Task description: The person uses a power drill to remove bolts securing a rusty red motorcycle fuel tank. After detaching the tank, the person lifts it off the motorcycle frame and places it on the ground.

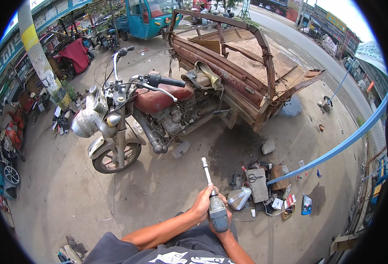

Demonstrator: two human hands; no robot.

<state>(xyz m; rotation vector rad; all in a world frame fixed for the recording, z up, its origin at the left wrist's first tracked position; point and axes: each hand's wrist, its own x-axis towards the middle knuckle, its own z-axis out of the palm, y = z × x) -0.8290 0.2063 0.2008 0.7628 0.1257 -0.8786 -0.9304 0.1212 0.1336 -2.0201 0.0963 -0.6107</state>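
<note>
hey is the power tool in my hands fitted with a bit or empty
Fitted: a long silver shaft sticks out from the front of the power tool, beyond your left hand.

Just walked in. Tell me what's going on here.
A person holds a power driver in both hands, the left hand at its front and the right hand around its far side, partly hidden. Its long bit points forward and touches nothing. A worn red trike stands ahead, untouched. On the ground to the right, scissors lie on a block among scattered parts.
</note>
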